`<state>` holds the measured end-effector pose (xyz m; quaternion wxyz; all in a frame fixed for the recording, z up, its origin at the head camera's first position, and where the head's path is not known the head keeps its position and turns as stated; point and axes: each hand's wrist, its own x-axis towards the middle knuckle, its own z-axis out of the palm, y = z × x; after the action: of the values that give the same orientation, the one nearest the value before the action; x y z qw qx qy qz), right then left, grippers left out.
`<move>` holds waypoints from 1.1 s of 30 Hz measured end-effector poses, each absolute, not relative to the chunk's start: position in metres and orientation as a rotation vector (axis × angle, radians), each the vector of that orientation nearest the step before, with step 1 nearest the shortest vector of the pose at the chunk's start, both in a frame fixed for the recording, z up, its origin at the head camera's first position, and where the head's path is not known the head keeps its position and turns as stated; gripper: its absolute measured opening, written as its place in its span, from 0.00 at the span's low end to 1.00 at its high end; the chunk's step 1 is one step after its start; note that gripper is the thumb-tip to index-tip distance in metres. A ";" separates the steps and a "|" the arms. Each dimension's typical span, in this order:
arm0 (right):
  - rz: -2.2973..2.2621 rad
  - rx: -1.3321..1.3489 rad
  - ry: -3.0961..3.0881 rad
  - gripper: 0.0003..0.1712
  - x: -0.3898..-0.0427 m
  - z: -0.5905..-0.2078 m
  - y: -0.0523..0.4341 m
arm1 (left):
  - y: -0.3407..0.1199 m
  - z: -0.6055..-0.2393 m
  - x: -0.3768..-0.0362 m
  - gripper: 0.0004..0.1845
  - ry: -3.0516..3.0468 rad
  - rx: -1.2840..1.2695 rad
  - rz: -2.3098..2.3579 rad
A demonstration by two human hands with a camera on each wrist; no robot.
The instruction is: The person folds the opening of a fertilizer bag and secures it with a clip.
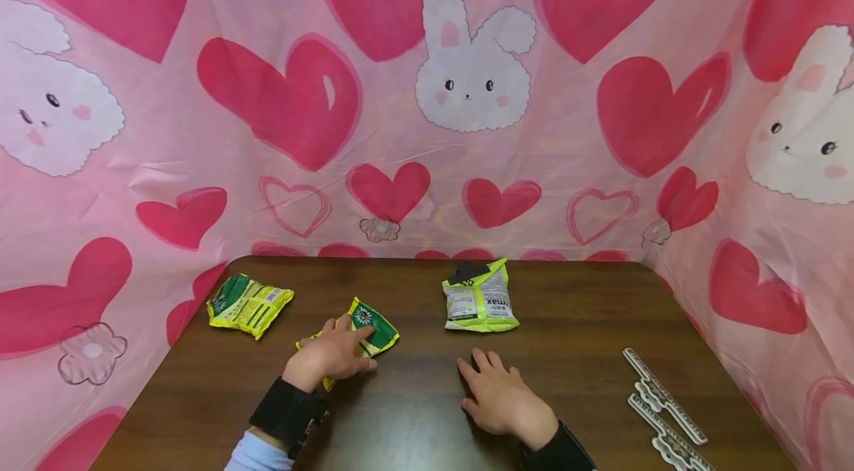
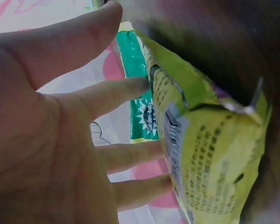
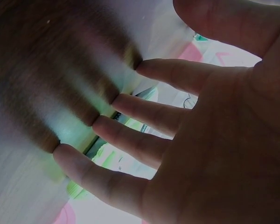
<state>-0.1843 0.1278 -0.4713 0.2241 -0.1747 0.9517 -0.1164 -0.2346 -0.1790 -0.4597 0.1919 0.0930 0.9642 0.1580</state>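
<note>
My left hand (image 1: 336,352) lies over a yellow-and-green snack packet (image 1: 382,334), its fingers spread and the index fingertip on the green part. From the left wrist, the packet's yellow printed side (image 2: 214,158) stands close past the fingertips. A green panel (image 2: 133,56) with a sunburst logo shows behind it. My right hand (image 1: 503,393) rests with spread fingers on the brown table (image 1: 414,412), fingertips on the wood in the right wrist view. Just beyond it is a grey-and-lime snack packet (image 1: 479,300) with a dark patch at its top.
Another yellow-and-green packet (image 1: 250,305) lies at the table's far left. Two white rulers with wavy cut edges, a farther ruler (image 1: 667,398) and a nearer ruler (image 1: 670,435), lie at the right. A pink cloth (image 1: 394,122) with hearts and rabbits hangs around the table's back and sides.
</note>
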 end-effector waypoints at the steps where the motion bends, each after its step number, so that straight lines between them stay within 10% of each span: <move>1: -0.320 -0.483 2.627 0.35 -0.184 -0.471 0.128 | -0.180 -0.464 -0.236 0.41 2.710 0.265 0.441; 33: -0.311 -0.476 2.628 0.35 -0.184 -0.470 0.126 | -0.155 -0.484 -0.230 0.36 2.663 0.572 0.344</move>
<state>-0.1839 0.1262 -0.4700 0.2243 -0.1723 0.9525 -0.1127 -0.2297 -0.1547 -0.4844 0.1969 0.2044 0.9510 0.1228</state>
